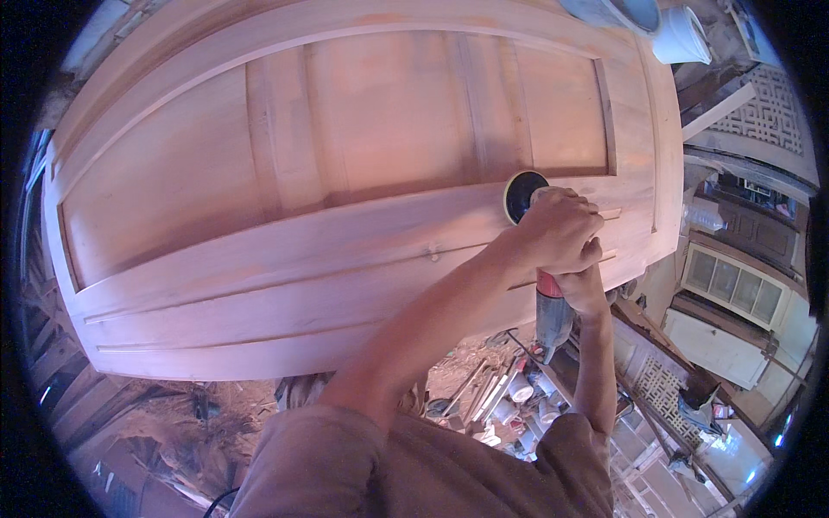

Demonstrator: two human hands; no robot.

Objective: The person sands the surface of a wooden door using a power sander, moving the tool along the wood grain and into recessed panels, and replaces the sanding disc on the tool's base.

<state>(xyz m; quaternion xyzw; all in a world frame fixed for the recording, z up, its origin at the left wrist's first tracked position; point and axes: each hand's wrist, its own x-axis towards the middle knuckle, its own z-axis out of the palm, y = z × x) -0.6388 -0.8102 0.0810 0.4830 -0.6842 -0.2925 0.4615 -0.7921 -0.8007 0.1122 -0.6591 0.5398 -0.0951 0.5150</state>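
Observation:
A large wooden panelled door (393, 104) lies across the view, with recessed panels and long grooves along its near side. Against its lower right part rests a disc sander (553, 318) with a round dark pad (522, 195) and a red and grey body. My left hand (560, 226) is closed over the tool's head, just behind the pad. Lower down, my right hand (582, 287) grips the body; the left hand partly covers it. The pad sits beside the edge of the right recessed panel. Its working face is partly hidden.
A white bucket (682, 36) stands by the door's far right corner, with a grey-blue basin (623, 14) next to it. Several cans (520, 387) and wood scraps litter the floor below. At right are a white-framed window (736, 285) and lattice panels (760, 108). A dark cord (521, 345) trails near the tool.

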